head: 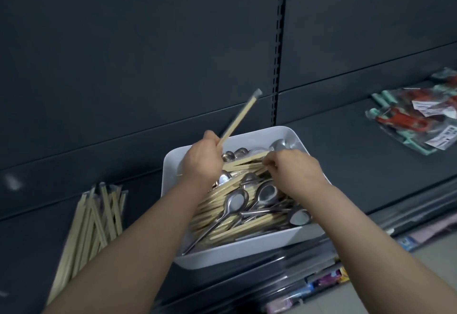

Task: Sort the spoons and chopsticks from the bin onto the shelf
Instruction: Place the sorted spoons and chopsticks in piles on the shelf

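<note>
Sorting from the white rectangular plastic bin [243, 251], set on the dark grey metal shelf [346, 152] and packed with pale wooden wrapped chopsticks [237, 230] tangled among shiny steel spoons [235, 202]. Left hand [201, 162] over the bin's far-left corner, closed around one clear-wrapped pair of wooden chopsticks [241, 117], lifted clear of the heap; long axis slanting up and to the right, wrapped tip pointing toward the shelf's back panel above the bin, lower end buried in the fist. Right hand [291, 169] over the bin's far-right part, fingers curled down and pinching at chopstick ends on top of the heap; whether anything is truly gripped, impossible to tell. Well to the left of the bin, on the same shelf, a loose pile of wrapped chopsticks already sorted [91, 229], long axes running roughly front to back, fanned slightly. Judging from this, next move belongs to the left hand, nearer that pile: carrying leftward from the bin and turning the held pair to match the pile's front-to-back lie. Most of the bin's contents not yet sorted.
</note>
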`<state>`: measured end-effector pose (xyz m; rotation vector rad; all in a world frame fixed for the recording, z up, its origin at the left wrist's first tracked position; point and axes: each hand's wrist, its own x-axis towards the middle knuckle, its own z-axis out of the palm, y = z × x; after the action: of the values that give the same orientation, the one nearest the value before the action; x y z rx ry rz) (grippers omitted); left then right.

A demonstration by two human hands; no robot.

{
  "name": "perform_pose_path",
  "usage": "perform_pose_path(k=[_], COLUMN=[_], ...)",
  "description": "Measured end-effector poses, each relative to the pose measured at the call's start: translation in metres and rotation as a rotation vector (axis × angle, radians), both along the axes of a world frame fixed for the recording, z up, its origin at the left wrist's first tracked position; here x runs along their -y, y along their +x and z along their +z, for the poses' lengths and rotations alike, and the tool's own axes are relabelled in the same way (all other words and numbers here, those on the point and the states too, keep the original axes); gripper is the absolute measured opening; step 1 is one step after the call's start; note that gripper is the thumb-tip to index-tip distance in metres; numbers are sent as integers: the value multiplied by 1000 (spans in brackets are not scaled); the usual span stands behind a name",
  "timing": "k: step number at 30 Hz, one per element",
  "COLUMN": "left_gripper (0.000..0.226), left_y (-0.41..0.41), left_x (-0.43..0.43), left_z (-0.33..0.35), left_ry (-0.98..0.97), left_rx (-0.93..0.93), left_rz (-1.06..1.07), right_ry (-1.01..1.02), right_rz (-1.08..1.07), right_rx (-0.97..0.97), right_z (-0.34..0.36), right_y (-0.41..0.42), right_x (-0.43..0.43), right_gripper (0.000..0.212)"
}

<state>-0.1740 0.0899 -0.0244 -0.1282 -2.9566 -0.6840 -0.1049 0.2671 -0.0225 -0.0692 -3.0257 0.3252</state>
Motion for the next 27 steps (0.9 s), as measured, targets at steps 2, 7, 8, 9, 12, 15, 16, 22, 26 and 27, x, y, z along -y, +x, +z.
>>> perform_pose_path(k=[2,7,8,9,12,15,16,22,26,27], left_gripper=[4,3,3,4,2,2,2,5,6,6], left_y=[0,8,9,11,13,15,16,19,20,21], left_x=[3,24,27,31,38,39,38,35,33,31], left_z=[6,9,9,8,6,2,2,4,2,1], left_ry=[185,358,354,358,401,415,416,428,424,418], left_rx=[-31,-47,-43,-40,-1,23,22,18,1,11], left_rz=[36,10,4,12,40,50,47,-7,6,16], right_ry=[29,142,174,202,254,341,370,328,327,309], right_rz=[53,184,195,207,211,202,188,138,38,-4], right_rx=[4,88,95,93,87,124,155,218,127,111], right_z=[0,-6,-10,-14,-19,-19,-19,-11,9,13], right_y=[-16,-51,-53,-56,-58,-58,-57,-46,-27,-21], right_x=[8,37,39,42,46,47,47,42,13,6], right_gripper=[34,43,40,37,30,34,38,36,36,35])
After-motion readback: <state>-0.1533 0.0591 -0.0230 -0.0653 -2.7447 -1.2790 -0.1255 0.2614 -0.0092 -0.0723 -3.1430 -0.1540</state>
